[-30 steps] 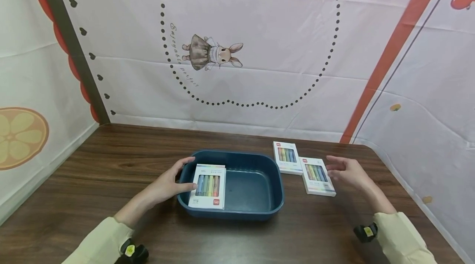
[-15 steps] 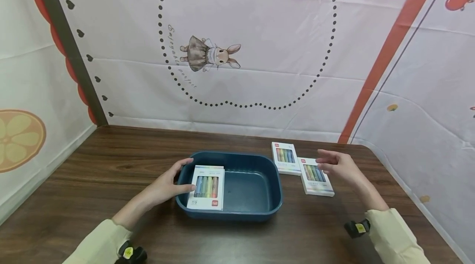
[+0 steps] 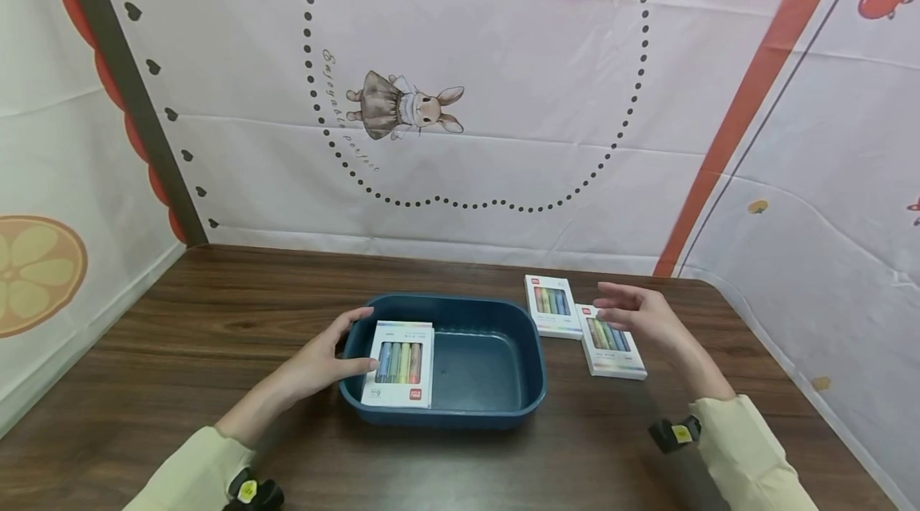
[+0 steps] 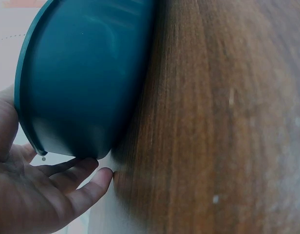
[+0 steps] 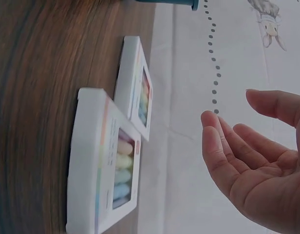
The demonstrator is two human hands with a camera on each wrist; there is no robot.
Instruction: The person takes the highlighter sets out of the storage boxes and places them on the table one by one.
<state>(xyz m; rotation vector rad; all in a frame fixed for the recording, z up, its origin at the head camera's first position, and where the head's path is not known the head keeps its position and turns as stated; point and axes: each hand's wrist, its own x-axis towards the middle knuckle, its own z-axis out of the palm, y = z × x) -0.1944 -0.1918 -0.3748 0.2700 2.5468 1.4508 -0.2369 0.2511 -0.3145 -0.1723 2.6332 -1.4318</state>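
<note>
A dark blue plastic basin stands on the wooden table. In its left end lies a white box of crayons with a clear window. My left hand holds the basin's left end, thumb over the rim beside that box; in the left wrist view its fingers curl by the outer wall. Two more crayon boxes lie right of the basin, a farther one and a nearer one, corners close together. Above the nearer box hovers my right hand, fingers loosely bent and thumb apart, holding nothing.
Brown wood-grain tabletop surrounds the basin. A white printed cloth with a rabbit picture hangs along the table's back edge and both sides. Black devices are strapped at both wrists.
My right hand has moved left and slightly up, from the nearer box's right side to above it. The left hand, basin and boxes stay put; the head view has shifted slightly.
</note>
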